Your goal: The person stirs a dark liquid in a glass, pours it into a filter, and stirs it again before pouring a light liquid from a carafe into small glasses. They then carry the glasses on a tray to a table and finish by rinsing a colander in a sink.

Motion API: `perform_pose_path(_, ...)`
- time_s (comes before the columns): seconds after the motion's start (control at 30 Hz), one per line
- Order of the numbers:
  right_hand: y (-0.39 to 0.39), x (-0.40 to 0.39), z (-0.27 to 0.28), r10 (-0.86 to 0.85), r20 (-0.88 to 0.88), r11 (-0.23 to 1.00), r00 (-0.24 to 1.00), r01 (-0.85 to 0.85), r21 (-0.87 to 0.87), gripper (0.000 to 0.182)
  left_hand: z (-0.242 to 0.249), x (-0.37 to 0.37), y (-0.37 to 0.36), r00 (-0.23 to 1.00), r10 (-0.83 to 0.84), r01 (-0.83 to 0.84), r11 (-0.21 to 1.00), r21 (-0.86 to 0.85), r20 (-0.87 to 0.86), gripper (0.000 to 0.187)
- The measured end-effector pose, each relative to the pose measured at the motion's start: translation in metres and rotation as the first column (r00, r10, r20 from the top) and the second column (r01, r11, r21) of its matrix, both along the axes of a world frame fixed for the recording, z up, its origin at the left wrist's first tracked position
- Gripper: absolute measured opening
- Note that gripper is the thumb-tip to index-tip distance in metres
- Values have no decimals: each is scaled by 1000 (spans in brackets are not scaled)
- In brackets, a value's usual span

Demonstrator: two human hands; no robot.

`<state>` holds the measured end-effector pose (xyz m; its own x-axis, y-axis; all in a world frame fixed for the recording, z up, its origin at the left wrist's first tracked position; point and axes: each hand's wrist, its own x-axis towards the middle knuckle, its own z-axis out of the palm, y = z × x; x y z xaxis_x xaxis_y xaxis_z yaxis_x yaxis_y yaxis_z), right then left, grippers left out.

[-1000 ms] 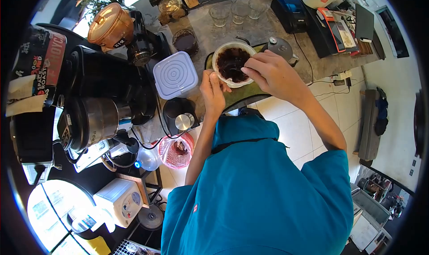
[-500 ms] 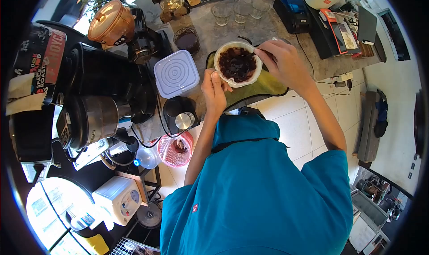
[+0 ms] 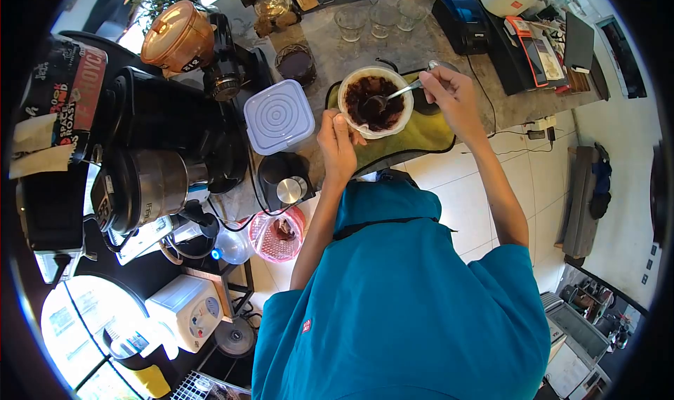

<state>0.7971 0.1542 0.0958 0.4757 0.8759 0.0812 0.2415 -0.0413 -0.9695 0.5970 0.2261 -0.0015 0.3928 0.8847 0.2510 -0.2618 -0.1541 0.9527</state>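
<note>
My left hand (image 3: 338,145) grips the near left rim of a white tub (image 3: 404,121), thumb on the outside and fingers partly hidden beneath. Dark brown, wet-looking stuff (image 3: 368,93) coats the inside of the tub. A metal spoon (image 3: 406,89) is pinched by its handle in my right hand (image 3: 450,98), and its bowl dips into the dark stuff. Under the tub lies a yellow-green cloth (image 3: 425,132) with a black edge. Left of the tub rests a square translucent lid or container with ring marks (image 3: 279,117).
A glass of dark liquid (image 3: 295,64) stands behind the lid. Clear glasses (image 3: 382,20) line the back of the counter, near a small black printer (image 3: 460,24). A coffee machine (image 3: 151,189) is at the left. Below the counter are a pink basket (image 3: 277,235) and a cable (image 3: 484,84) hanging nearby.
My right hand has moved up and right, away from the tub's rim, so more of the spoon's handle shows. The left hand keeps its hold on the tub.
</note>
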Motion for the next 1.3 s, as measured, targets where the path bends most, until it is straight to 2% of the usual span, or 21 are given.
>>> perform_pose_path(0.07, -5, -8, 16, -9, 45, 1000, 999, 8, 12, 26, -2, 0, 0, 1000, -9, 10, 1000, -30, 8, 34)
perform_pose_path(0.13, -8, -16, 32, 4, 308, 1000, 951, -9, 16, 23, -2, 1, -1, 1000, -10, 10, 999, -31, 19, 34)
perform_pose_path(0.17, -9, -21, 42, 1, 308, 1000, 951, -7, 17, 23, -2, 1, 0, 1000, -3, 4, 1000, -31, 28, 34)
perform_pose_path(0.23, -11, -34, 57, 53, 471, 997, 881, -69, 18, 20, 1, 0, 0, 1000, -6, 6, 1000, -24, 14, 34)
perform_pose_path(0.4, -9, -58, 64, 115, 501, 987, 858, -154, 37, 17, -1, 0, 0, 1000, -8, 9, 1000, -26, 15, 34)
perform_pose_path(0.47, -8, -62, 58, 131, 650, 969, 749, -234, 74, 16, -1, 0, 0, 1000, -11, 11, 999, -31, 3, 34)
perform_pose_path(0.53, -3, -63, 48, 129, 662, 963, 739, -252, 93, 15, 0, 0, -1, 1000, -7, 7, 999, -41, 5, 33)
perform_pose_path(0.6, 2, -62, 41, 140, 730, 964, 669, -260, 53, 15, 0, 0, -1, 1000, -3, 3, 999, -49, 6, 33)
perform_pose_path(0.8, 11, -46, 19, 81, 730, 984, 678, -171, 50, 16, 3, 0, -1, 1000, -12, 12, 999, -36, 12, 33)
perform_pose_path(1.1, 4, -35, 49, 29, 713, 996, 701, -78, 37, 15, 2, 0, -1, 1000, -2, 2, 1000, -19, 8, 33)
perform_pose_path(1.23, 6, -26, 40, 24, 709, 997, 705, -67, 33, 17, -2, 1, 0, 1000, -7, 7, 1000, -22, 15, 33)
perform_pose_path(1.3, 8, -23, 34, 65, 541, 992, 838, 3, -124, 23, -2, 0, 0, 1000, 1, -1, 1000, -11, 19, 33)
